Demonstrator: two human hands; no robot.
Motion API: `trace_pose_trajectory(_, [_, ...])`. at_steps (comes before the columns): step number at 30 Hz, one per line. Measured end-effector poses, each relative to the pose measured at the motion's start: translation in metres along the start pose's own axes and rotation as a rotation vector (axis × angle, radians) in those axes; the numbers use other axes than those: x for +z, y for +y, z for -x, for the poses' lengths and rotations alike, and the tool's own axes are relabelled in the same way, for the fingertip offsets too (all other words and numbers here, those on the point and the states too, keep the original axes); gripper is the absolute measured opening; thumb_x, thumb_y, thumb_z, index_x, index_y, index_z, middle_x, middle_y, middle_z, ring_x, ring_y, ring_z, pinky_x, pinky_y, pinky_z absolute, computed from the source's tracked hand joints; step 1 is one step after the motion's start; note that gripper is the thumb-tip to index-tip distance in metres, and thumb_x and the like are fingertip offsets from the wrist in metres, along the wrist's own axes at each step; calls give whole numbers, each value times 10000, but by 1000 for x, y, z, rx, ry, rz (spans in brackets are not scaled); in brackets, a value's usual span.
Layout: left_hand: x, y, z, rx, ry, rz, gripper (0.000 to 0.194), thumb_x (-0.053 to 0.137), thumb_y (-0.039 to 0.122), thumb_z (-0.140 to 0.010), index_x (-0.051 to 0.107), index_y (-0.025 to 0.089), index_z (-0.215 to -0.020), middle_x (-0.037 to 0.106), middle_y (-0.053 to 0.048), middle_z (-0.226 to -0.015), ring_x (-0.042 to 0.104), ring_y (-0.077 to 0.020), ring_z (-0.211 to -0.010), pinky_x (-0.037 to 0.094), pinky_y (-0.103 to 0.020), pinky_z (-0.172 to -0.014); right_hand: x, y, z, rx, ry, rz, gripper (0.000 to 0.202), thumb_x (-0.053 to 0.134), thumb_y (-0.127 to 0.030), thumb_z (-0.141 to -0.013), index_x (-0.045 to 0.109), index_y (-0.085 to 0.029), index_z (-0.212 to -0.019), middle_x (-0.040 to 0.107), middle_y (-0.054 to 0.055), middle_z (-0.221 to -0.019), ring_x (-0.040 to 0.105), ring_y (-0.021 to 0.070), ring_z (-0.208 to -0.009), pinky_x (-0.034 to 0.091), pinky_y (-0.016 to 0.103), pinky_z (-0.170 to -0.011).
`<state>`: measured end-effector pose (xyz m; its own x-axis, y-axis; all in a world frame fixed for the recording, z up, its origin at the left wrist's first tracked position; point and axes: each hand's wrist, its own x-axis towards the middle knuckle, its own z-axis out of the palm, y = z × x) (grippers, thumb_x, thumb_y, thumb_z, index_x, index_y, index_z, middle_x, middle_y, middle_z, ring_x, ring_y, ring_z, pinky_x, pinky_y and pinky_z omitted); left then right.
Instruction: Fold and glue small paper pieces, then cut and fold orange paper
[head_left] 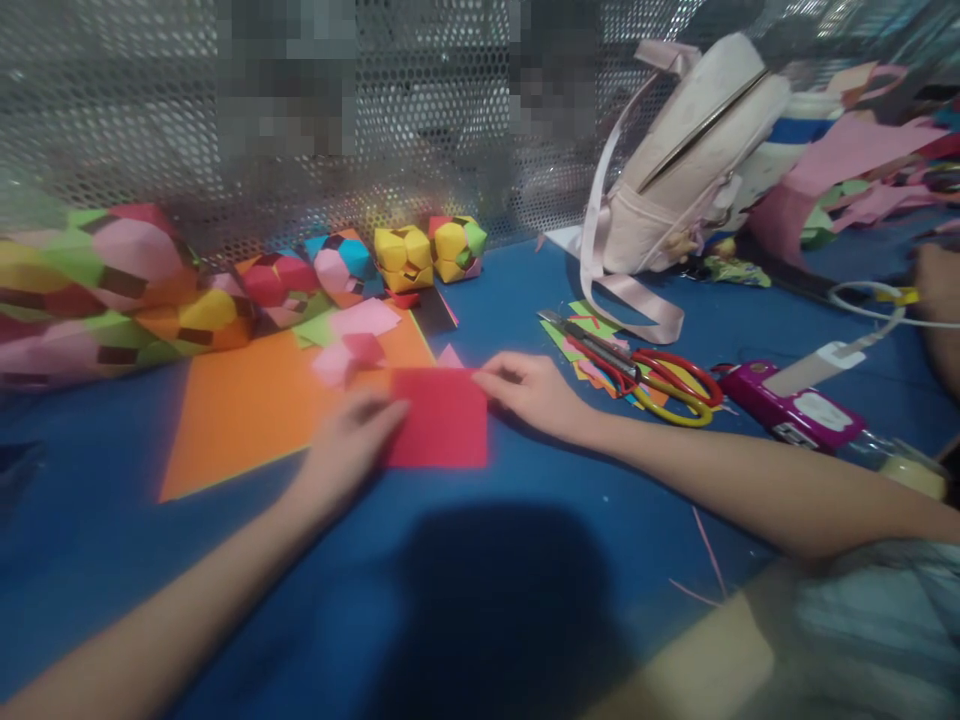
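Observation:
A red sheet of paper [439,418] lies low over the blue surface, its left part overlapping a larger orange sheet [255,405]. At its upper right corner, my right hand [529,395] pinches the edge between thumb and fingers. On the other side, my left hand [352,435], somewhat blurred, grips the red sheet's left edge. Small pink paper pieces [367,318] rest on the orange sheet just beyond my left hand.
Folded paper balls [277,285] line the perforated metal panel [427,100]. To the right are red-and-yellow scissors [675,385] on paper scraps, a box cutter [585,340], a purple glue gun [795,405], and a pale backpack [675,150]. Another person's hand [937,300] shows at the right edge.

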<state>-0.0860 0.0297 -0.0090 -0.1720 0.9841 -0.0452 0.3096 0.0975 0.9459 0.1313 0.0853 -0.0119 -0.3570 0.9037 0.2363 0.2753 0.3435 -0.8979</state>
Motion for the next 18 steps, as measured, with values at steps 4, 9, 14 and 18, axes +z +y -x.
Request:
trace_pose_trajectory(4, [-3, -2, 0, -14, -27, 76, 320, 681, 471, -723, 534, 187, -705, 521, 40, -593, 450, -105, -507, 337, -229, -479, -1, 4, -3, 26, 91, -59, 271, 525, -391, -849, 556, -187, -673, 545, -32, -579, 460, 92, -512, 366, 248, -538])
trace_pose_trajectory(9, [1, 0, 6, -94, 12, 252, 339, 735, 457, -674, 541, 181, -705, 547, 39, -602, 502, -112, -530, 396, -236, -509, -1, 1, 1, 50, 36, -160, 312, 493, -465, -862, 569, -180, -759, 554, -20, -651, 474, 94, -555, 385, 248, -565])
trace_pose_trajectory(14, [11, 4, 18, -206, -88, 440, 338, 787, 422, -632, 613, 170, -774, 669, -20, -762, 625, -163, -682, 508, -299, -667, 4, -13, 13, 93, -69, -83, 279, 581, -444, -802, 571, -165, -808, 598, 10, -750, 508, 126, -655, 412, 266, -612])
trace_pose_trajectory(18, [9, 4, 21, -85, -117, 281, 296, 692, 457, -748, 645, 193, -872, 689, -24, -832, 639, -178, -760, 503, -311, -730, 1, -21, 15, 110, -206, -104, 222, 565, -374, -795, 597, -154, -801, 642, 34, -804, 552, 146, -703, 430, 274, -630])
